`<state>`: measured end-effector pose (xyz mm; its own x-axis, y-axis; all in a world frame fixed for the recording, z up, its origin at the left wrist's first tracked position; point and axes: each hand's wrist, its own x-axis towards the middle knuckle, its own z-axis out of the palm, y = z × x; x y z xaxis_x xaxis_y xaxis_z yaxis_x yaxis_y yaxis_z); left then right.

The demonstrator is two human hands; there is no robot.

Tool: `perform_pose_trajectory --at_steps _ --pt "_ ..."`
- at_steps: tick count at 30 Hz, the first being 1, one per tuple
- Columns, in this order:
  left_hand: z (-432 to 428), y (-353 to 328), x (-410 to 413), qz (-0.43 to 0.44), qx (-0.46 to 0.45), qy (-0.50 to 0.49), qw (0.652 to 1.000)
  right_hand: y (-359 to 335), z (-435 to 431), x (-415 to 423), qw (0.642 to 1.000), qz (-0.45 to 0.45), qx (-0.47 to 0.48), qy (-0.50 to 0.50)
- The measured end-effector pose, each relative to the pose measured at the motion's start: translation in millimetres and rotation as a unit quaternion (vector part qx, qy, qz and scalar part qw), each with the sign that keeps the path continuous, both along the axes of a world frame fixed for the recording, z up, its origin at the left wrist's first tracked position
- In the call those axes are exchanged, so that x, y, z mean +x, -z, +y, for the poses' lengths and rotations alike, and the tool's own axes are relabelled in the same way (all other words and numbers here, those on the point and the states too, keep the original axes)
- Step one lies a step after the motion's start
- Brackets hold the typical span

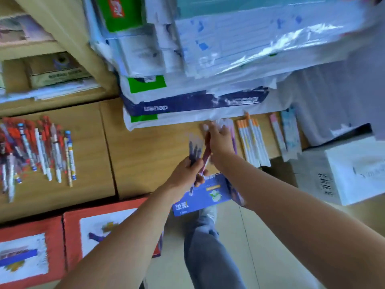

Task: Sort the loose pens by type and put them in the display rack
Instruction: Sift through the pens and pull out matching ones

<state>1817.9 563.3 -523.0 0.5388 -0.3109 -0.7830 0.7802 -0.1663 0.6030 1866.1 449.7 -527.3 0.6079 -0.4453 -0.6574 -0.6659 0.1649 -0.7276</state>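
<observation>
hands | left hand [185, 172] clenched round a bunch of dark pens [194, 149], likely gathering one type; right hand [220, 140] at a red pen [206, 155], grip too blurred to tell | loose pens [35, 151] heaped well apart, left

Light: bright and even all over, like daytime. I cannot tell where it comes from.
Glare: white shiny streaks on the plastic wrap [291, 40] at the top right.
Shadows: soft and faint on the surface [145, 147].
Blur: my right hand [220, 140] is smeared at the fingers. The dark pens [193, 151] in my left hand [187, 172] look fuzzy too.
Focus: nothing is really sharp. The pen pile [37, 151] on the left is a mush of colours.
Edges: the straight lines of the shelf [62, 28] lean and bend near the corners.
</observation>
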Motion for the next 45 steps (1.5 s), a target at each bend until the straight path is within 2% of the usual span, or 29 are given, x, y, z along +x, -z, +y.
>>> perform_pose_trajectory --at_steps 3,5,8,11,15,18,22,26,29,33,35,39,42,45 --pt "-34 9 1 0.002 0.034 -0.024 0.999 3 -30 0 0.999 0.011 0.051 0.002" --pt "-47 12 1 0.014 0.052 -0.040 0.998 3 -46 -2 0.997 0.032 0.050 -0.051" --pt "-57 13 3 0.017 0.079 -0.054 0.995 4 -69 -2 0.988 0.050 -0.001 -0.148" --pt "-56 20 10 0.005 0.133 -0.066 0.989 14 -94 8 0.977 0.064 -0.069 -0.193" --pt "-45 43 18 -0.060 0.269 -0.017 0.961 37 -116 17 0.914 0.113 -0.188 -0.340" --pt "-41 62 21 -0.098 0.344 0.037 0.933 53 -119 18 0.879 0.114 -0.258 -0.384" --pt "-42 77 27 -0.132 0.406 0.083 0.900 66 -112 18 0.863 0.084 -0.295 -0.402" --pt "-41 84 25 -0.164 0.450 0.113 0.870 72 -107 15 0.877 0.015 -0.294 -0.379" --pt "-42 86 21 -0.179 0.476 0.112 0.853 72 -108 12 0.890 -0.002 -0.271 -0.366" --pt "-42 79 21 -0.190 0.521 0.130 0.822 76 -115 5 0.879 -0.006 -0.292 -0.377" --pt "-39 75 21 -0.200 0.517 0.120 0.823 77 -117 1 0.880 -0.010 -0.289 -0.376" --pt "-30 72 17 -0.216 0.473 0.102 0.848 76 -119 -5 0.883 -0.023 -0.288 -0.369" --pt "-28 74 14 -0.215 0.462 0.111 0.853 78 -120 -6 0.879 -0.022 -0.297 -0.373" --pt "-29 73 13 -0.219 0.463 0.102 0.853 78 -119 0 0.891 -0.037 -0.294 -0.344"
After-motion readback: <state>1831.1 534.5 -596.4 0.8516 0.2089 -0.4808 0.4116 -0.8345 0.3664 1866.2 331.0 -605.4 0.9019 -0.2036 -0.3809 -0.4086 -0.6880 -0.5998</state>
